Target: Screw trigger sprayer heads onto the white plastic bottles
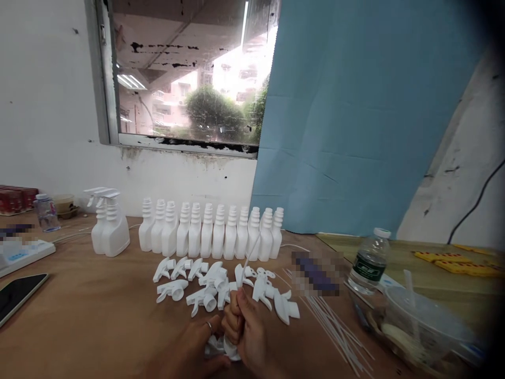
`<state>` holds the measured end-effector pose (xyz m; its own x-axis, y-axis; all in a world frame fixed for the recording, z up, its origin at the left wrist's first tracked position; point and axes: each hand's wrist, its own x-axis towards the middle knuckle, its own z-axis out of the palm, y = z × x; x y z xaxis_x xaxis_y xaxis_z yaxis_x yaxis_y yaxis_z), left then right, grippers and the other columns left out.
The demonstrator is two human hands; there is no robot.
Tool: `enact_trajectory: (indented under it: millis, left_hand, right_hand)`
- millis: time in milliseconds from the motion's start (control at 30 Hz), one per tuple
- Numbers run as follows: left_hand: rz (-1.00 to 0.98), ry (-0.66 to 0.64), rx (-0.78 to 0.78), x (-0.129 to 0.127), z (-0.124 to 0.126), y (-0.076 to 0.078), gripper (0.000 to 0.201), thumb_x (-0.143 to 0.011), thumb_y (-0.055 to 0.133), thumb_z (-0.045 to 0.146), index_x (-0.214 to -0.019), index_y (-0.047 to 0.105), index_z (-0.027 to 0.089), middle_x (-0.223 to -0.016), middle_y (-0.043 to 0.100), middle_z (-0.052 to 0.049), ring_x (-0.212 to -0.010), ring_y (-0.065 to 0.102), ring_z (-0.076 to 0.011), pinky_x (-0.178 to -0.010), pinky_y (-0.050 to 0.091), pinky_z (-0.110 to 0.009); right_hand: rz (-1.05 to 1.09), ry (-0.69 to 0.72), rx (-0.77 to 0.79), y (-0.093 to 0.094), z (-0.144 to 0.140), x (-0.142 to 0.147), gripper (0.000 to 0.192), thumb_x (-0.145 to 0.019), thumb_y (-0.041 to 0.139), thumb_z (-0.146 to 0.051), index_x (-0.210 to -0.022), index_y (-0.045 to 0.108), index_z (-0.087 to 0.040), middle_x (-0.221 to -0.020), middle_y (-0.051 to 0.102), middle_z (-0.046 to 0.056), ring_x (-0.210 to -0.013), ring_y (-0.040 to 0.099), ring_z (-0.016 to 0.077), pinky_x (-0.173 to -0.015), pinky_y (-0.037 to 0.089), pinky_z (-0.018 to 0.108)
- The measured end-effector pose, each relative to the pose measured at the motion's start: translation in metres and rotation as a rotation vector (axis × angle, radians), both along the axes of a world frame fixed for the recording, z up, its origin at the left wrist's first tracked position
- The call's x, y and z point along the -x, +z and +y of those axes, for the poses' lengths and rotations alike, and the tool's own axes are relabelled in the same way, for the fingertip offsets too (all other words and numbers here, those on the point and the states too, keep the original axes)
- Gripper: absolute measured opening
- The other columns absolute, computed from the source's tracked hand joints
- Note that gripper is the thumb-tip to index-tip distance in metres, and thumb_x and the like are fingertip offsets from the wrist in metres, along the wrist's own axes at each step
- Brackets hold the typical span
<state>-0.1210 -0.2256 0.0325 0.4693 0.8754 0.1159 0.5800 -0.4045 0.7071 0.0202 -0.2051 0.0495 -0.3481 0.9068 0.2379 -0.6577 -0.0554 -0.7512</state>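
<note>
Low in the middle of the view, my left hand [193, 342] is closed around a white trigger spray head [216, 346], which my fingers partly cover. My right hand [246, 329] is a fist against it, gripping a thin white tube [249, 255] that sticks up from the top of the fist. Just beyond both hands lie several loose white trigger spray heads [172, 290] in a rough cluster. A bundle of thin white tubes [335, 329] rests on the table to the right of my right hand.
A row of white bottles [194, 234] without tops stands behind the spray heads. Two bottles with spray heads fitted [110, 231] stand left of it. A phone [19, 295] lies far left. At right are a water bottle [369, 266] and a plastic bowl [430, 321].
</note>
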Motion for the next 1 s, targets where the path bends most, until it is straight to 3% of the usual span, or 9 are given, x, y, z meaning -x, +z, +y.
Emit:
enact_trajectory:
  millis: [433, 567, 633, 700, 767, 833, 900, 1000]
  left_hand:
    - [-0.165, -0.043, 0.015, -0.002, -0.002, 0.004, 0.028, -0.072, 0.073, 0.021, -0.099, 0.067, 0.022, -0.099, 0.072, 0.002, -0.089, 0.063, -0.018, -0.081, 0.046, -0.023]
    - [-0.132, -0.036, -0.018, -0.002, -0.003, 0.001, 0.026, -0.073, 0.072, 0.023, -0.099, 0.065, 0.025, -0.1, 0.071, 0.004, -0.09, 0.063, -0.0179, -0.081, 0.044, -0.022]
    - [-0.073, -0.023, -0.036, -0.002, -0.005, 0.0, 0.027, -0.075, 0.071, 0.025, -0.101, 0.065, 0.025, -0.102, 0.07, 0.003, -0.092, 0.062, -0.0187, -0.082, 0.044, -0.023]
    - [-0.024, -0.005, -0.028, -0.001, -0.007, 0.001, 0.032, -0.075, 0.07, 0.027, -0.107, 0.066, 0.027, -0.105, 0.069, 0.002, -0.094, 0.061, -0.0196, -0.083, 0.043, -0.024]
    - [-0.02, 0.033, 0.012, -0.001, -0.009, 0.005, 0.034, -0.075, 0.069, 0.029, -0.11, 0.066, 0.027, -0.104, 0.07, 0.001, -0.093, 0.061, -0.0195, -0.082, 0.044, -0.024]
    - [-0.072, 0.084, 0.055, 0.0, -0.011, 0.008, 0.032, -0.075, 0.068, 0.032, -0.107, 0.067, 0.025, -0.097, 0.07, 0.0, -0.088, 0.061, -0.0187, -0.078, 0.045, -0.024]
    - [-0.144, 0.15, 0.083, -0.001, -0.012, 0.011, 0.03, -0.076, 0.068, 0.04, -0.099, 0.068, 0.02, -0.086, 0.069, -0.001, -0.081, 0.061, -0.0181, -0.071, 0.046, -0.023]
    - [-0.206, 0.218, 0.094, -0.005, -0.017, 0.013, 0.042, -0.074, 0.066, 0.057, -0.087, 0.069, 0.017, -0.072, 0.065, -0.003, -0.067, 0.058, -0.0164, -0.06, 0.045, -0.023]
  right_hand:
    - [-0.236, -0.155, -0.006, -0.005, -0.004, 0.011, 0.06, -0.072, 0.064, -0.069, -0.055, 0.036, -0.019, -0.041, 0.026, -0.012, -0.033, 0.015, -0.0001, -0.033, 0.006, 0.016]
    - [-0.154, -0.165, 0.001, -0.011, -0.001, 0.004, 0.061, -0.073, 0.063, -0.069, -0.055, 0.034, -0.019, -0.043, 0.024, -0.012, -0.034, 0.015, 0.0007, -0.033, 0.01, 0.016]
    - [-0.098, -0.12, 0.0, -0.011, 0.002, -0.006, 0.059, -0.076, 0.06, -0.068, -0.056, 0.034, -0.019, -0.044, 0.024, -0.011, -0.035, 0.019, 0.0021, -0.033, 0.017, 0.016]
    - [-0.108, -0.12, -0.062, -0.006, 0.003, -0.022, 0.047, -0.084, 0.056, -0.061, -0.066, 0.047, -0.018, -0.05, 0.038, -0.006, -0.04, 0.035, 0.006, -0.039, 0.034, 0.019]
    - [-0.187, -0.239, -0.213, 0.001, 0.0, -0.043, 0.027, -0.091, 0.054, -0.048, -0.097, 0.057, -0.021, -0.077, 0.06, 0.003, -0.062, 0.057, 0.0136, -0.058, 0.051, 0.028]
    - [-0.359, -0.449, -0.444, 0.006, -0.006, -0.066, 0.037, -0.093, 0.054, -0.035, -0.128, 0.045, -0.03, -0.114, 0.06, 0.01, -0.092, 0.063, 0.021, -0.078, 0.054, 0.037]
    - [-0.661, -0.613, -0.758, 0.008, -0.015, -0.086, 0.05, -0.091, 0.054, -0.022, -0.138, 0.039, -0.034, -0.132, 0.053, 0.011, -0.112, 0.058, 0.0252, -0.089, 0.051, 0.041]
    - [-1.048, -0.688, -1.301, 0.004, -0.025, -0.097, 0.059, -0.084, 0.06, -0.011, -0.133, 0.048, -0.042, -0.135, 0.055, 0.006, -0.118, 0.056, 0.0268, -0.095, 0.049, 0.044]
